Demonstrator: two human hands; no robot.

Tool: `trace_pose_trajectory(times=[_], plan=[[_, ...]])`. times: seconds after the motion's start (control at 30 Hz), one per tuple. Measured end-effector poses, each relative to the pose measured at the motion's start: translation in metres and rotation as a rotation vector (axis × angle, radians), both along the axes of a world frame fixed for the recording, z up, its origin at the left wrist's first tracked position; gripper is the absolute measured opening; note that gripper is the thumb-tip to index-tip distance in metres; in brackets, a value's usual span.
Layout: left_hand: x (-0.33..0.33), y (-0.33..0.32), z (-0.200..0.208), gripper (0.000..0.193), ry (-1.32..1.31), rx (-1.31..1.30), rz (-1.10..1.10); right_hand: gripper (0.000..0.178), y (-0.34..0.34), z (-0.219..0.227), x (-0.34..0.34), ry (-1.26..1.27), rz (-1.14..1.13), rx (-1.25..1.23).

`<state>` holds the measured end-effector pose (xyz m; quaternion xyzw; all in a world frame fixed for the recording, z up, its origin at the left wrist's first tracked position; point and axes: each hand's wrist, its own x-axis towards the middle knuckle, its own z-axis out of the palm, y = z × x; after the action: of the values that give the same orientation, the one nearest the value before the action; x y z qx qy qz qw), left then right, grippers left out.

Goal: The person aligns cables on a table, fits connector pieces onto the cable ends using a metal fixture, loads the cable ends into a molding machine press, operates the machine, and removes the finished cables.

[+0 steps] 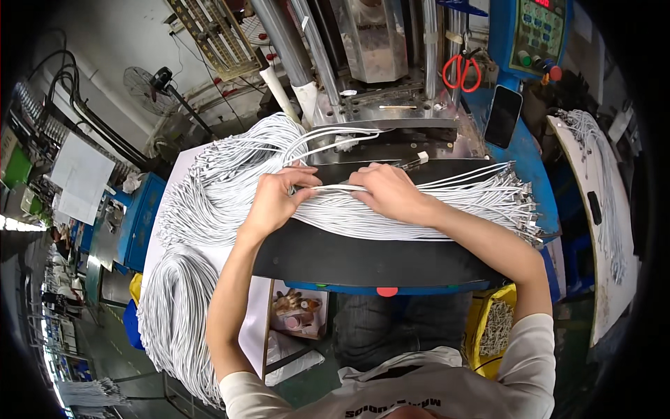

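A thick layer of white cables (391, 225) lies across the black work surface (377, 262), their metal-tipped ends fanned out at the right. My left hand (278, 199) pinches a white cable (336, 188) between thumb and fingers, just above the layer. To its right, my right hand (392, 190) closes on the same short stretch of cable, its fingers curled downward and partly hidden. Behind my left hand a large heap of looped white cables (230, 171) spreads over the pale side table. A few strands (342, 140) arch from this heap toward the metal machine bed.
Steel machine columns (285, 42) rise behind the metal bed (391, 133). Red-handled scissors (462, 72), a phone (503, 116) and a blue control box (534, 42) are at the right. More cables (178, 307) hang at the left. A yellow bin (488, 349) holds small pale pieces.
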<state>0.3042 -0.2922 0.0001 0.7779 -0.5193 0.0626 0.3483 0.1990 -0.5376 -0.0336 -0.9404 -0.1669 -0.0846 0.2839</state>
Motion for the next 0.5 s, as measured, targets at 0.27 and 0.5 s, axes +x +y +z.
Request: trace_pose_trajectory(times=[0.27, 0.5], plan=[[-0.014, -0.016, 0.003, 0.027, 0.041, 0.124, 0.029, 0.029, 0.008, -0.003, -0.007, 0.087, -0.112, -0.007], [-0.043, -0.018, 0.020, 0.021, 0.257, 0.005, 0.045, 0.023, -0.020, -0.004, -0.073, -0.108, -0.299, -0.437]])
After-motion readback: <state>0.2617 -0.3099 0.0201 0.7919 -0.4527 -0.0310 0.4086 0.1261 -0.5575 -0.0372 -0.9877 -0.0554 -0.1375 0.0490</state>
